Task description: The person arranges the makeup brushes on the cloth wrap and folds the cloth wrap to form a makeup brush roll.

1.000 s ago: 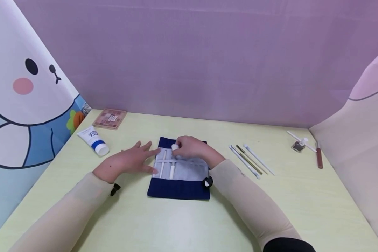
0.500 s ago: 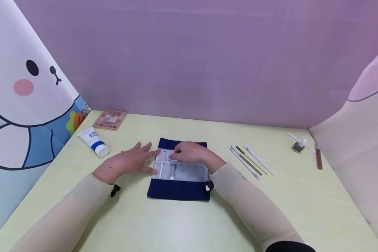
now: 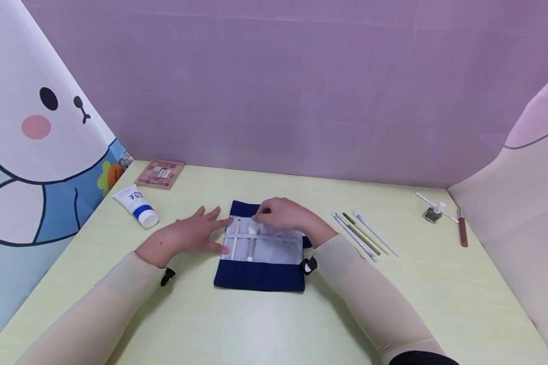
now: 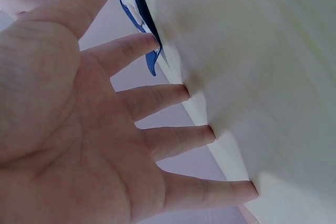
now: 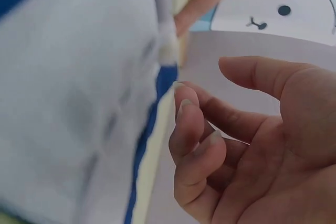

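Observation:
A navy and grey fabric brush roll [image 3: 259, 277] lies unrolled on the table, with a strap across its middle. Under the strap sit a slim white brush [image 3: 235, 239] and, to its right, a thicker white makeup brush [image 3: 253, 230]. My left hand [image 3: 184, 234] has its fingers spread, thumb and index at the roll's left edge; the left wrist view shows its palm holding nothing. Over the roll's upper part is my right hand [image 3: 285, 214], near the thicker brush. In the right wrist view its thumb and index finger stand apart, the other fingers loosely bent, nothing between them.
Several slim brushes [image 3: 363, 236] lie to the roll's right. A small bottle [image 3: 432, 213], a white stick [image 3: 424, 197] and a brown-handled tool [image 3: 463, 230] lie far right. A white tube [image 3: 135, 204] and a pink palette [image 3: 160, 174] are at the back left.
The right hand pushes the thicker brush down under the strap, lets go of it and moves slightly up and right. The left hand stays at the roll's edge.

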Available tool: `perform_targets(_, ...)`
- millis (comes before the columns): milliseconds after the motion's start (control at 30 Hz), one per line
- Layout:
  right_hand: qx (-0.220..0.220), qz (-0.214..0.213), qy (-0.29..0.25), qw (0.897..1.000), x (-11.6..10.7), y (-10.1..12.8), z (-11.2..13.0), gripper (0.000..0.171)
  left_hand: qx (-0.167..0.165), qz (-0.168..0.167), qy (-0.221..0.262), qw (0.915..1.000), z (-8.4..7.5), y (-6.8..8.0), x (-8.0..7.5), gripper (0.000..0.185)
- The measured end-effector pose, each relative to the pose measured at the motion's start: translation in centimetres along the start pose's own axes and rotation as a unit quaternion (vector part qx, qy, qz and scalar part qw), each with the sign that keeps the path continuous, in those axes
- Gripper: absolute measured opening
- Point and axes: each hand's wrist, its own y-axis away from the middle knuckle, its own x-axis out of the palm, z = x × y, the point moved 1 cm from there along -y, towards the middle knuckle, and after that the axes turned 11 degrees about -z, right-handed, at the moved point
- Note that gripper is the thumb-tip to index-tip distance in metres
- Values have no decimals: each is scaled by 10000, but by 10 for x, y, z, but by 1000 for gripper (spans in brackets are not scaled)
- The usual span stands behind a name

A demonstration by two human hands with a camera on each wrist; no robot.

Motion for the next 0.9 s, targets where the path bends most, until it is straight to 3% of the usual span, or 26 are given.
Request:
perform_targets(267,299,-252,-774,9962,-33,12,-15,39,28,-31,25,10000,0,2,2,92)
perform_targets(633,423,-918,-823,9915,-77,42,-36,40,28,-18,12,10000,2,1,0,90)
perform_targets(900,376,-1345,-1059,9845,-96,63,-58,37,44,1,-15,10000,1,0,3,91)
